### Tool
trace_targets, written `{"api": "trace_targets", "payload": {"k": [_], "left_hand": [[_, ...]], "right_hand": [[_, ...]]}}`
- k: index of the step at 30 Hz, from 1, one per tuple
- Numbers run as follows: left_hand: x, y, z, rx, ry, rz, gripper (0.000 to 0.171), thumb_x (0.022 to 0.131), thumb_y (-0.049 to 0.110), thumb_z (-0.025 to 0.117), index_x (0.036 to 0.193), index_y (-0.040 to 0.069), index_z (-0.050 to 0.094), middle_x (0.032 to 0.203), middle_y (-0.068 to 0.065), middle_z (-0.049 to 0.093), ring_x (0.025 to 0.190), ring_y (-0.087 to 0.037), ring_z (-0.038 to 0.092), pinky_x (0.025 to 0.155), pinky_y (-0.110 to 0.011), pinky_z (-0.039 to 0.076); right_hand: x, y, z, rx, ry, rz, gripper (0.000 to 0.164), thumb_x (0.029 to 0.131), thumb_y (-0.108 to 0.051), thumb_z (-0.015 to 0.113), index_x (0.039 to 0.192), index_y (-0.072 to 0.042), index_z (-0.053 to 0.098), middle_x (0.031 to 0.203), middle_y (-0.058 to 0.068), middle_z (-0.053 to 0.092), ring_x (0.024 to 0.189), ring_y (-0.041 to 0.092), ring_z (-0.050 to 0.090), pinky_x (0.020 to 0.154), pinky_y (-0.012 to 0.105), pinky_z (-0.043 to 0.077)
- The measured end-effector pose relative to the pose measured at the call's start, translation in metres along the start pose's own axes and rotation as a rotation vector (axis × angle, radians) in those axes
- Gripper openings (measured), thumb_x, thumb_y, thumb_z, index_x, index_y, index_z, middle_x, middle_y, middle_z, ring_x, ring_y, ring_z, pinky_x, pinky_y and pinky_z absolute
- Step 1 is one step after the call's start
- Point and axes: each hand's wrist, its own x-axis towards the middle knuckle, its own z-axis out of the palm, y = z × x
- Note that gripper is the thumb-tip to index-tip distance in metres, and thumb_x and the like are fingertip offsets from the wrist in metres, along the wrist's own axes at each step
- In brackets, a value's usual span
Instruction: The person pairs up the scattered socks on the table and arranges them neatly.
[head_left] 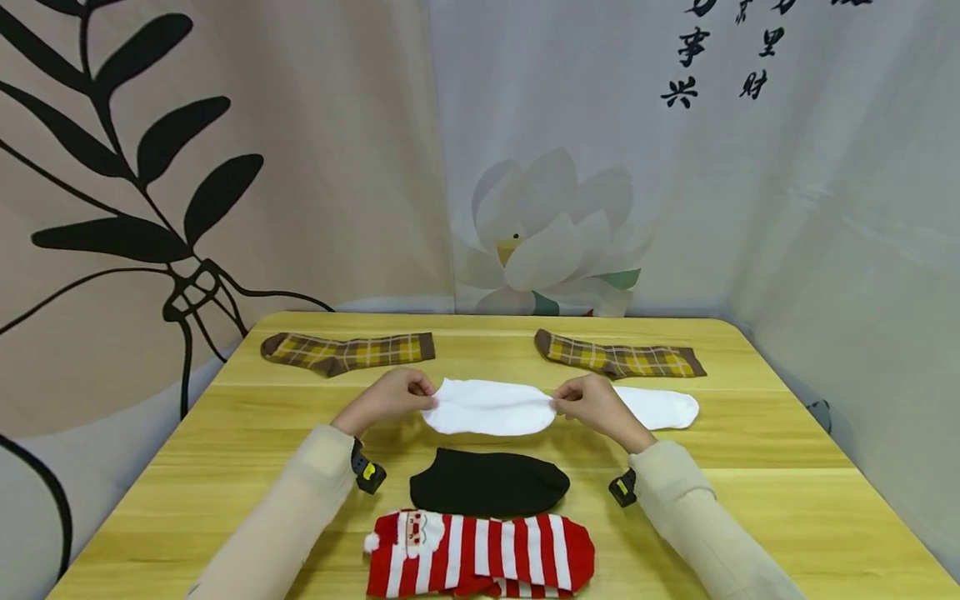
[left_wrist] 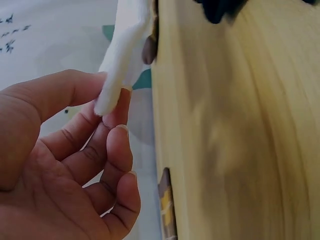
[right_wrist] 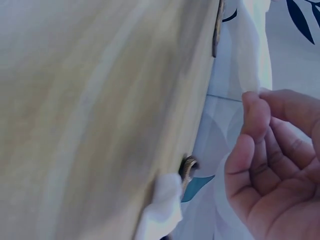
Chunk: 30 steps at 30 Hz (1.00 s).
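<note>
A white ankle sock [head_left: 491, 407] is stretched flat between both hands, raised over the table. My left hand [head_left: 392, 398] pinches its left end between thumb and forefinger, and the left wrist view shows that grip on the white sock [left_wrist: 122, 55] closely. At the opposite end my right hand [head_left: 596, 406] pinches the sock [right_wrist: 250, 45] the same way. A second white sock [head_left: 663, 407] lies on the table just beyond the right hand, partly hidden by it. Below the held sock lies a black ankle sock [head_left: 489, 483].
Red-and-white striped socks [head_left: 480, 554] with a Santa face lie at the near edge. Two brown-yellow plaid socks rest at the back, one left [head_left: 348, 352] and one right [head_left: 618, 357]. A printed curtain [head_left: 360, 167] hangs behind the wooden table [head_left: 787, 517].
</note>
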Motion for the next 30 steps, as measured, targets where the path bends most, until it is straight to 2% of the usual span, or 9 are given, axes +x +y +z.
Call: {"api": "trace_targets", "payload": {"k": [6, 12, 17, 21, 30], "left_hand": [[0.007, -0.002, 0.009, 0.021, -0.043, 0.005, 0.009, 0.091, 0.013, 0.065, 0.093, 0.005, 0.067, 0.087, -0.005, 0.064, 0.074, -0.018, 0.055, 0.065, -0.028, 0.045], [0.013, -0.002, 0.015, 0.05, -0.064, 0.009, 0.007, 0.09, 0.011, 0.065, 0.092, 0.004, 0.067, 0.087, -0.006, 0.064, 0.07, -0.015, 0.051, 0.063, -0.028, 0.043], [0.014, -0.002, 0.018, 0.072, -0.063, 0.007, 0.005, 0.09, 0.009, 0.065, 0.09, 0.004, 0.067, 0.086, -0.006, 0.063, 0.068, -0.015, 0.049, 0.062, -0.028, 0.042], [0.014, -0.003, 0.02, 0.081, -0.074, -0.004, 0.006, 0.09, 0.009, 0.065, 0.09, 0.004, 0.067, 0.083, -0.005, 0.062, 0.064, -0.014, 0.045, 0.059, -0.027, 0.039], [0.013, -0.006, 0.023, 0.079, -0.08, -0.027, 0.005, 0.088, 0.009, 0.067, 0.088, 0.003, 0.067, 0.079, -0.005, 0.062, 0.06, -0.013, 0.041, 0.057, -0.027, 0.036]], "right_hand": [[0.003, 0.011, 0.002, 0.021, -0.014, 0.008, 0.015, 0.092, -0.016, 0.065, 0.095, -0.003, 0.072, 0.086, 0.007, 0.071, 0.074, 0.023, 0.066, 0.067, 0.035, 0.053], [0.008, 0.021, 0.006, -0.013, -0.024, 0.043, 0.013, 0.091, -0.016, 0.066, 0.092, -0.007, 0.074, 0.08, 0.003, 0.07, 0.065, 0.013, 0.058, 0.062, 0.028, 0.047], [0.013, 0.021, 0.009, -0.018, -0.033, 0.084, 0.012, 0.09, -0.017, 0.066, 0.09, -0.009, 0.075, 0.071, 0.003, 0.067, 0.06, 0.014, 0.053, 0.059, 0.028, 0.043], [0.014, 0.022, 0.011, -0.022, -0.04, 0.112, 0.011, 0.09, -0.014, 0.066, 0.089, -0.009, 0.075, 0.075, 0.002, 0.068, 0.062, 0.014, 0.057, 0.059, 0.027, 0.044], [0.015, 0.02, 0.014, -0.066, -0.067, 0.098, 0.009, 0.089, -0.01, 0.066, 0.088, -0.005, 0.073, 0.072, 0.004, 0.068, 0.061, 0.014, 0.059, 0.059, 0.027, 0.045]]}}
